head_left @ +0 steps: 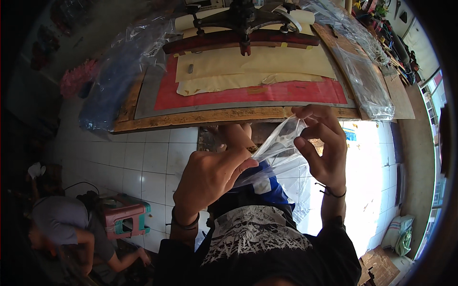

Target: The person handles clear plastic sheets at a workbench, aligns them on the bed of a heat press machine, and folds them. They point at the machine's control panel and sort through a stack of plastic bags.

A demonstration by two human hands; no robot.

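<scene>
Hands (pixel 206 178) (pixel 328 145) half-curled, clear plastic (pixel 282 139) taut between

A person (pixel 59 214) in grey bends just left of a pink stool (pixel 136 212) on white tiles (pixel 153 157). Well right of the stool are a sack (pixel 395 232) and cardboard (pixel 381 268); beyond the stool, a pink bundle (pixel 78 78).

Clear plastic (pixel 281 139) partly hidden by hands (pixel 207 181), black frame (pixel 245 21) cropped above
</scene>
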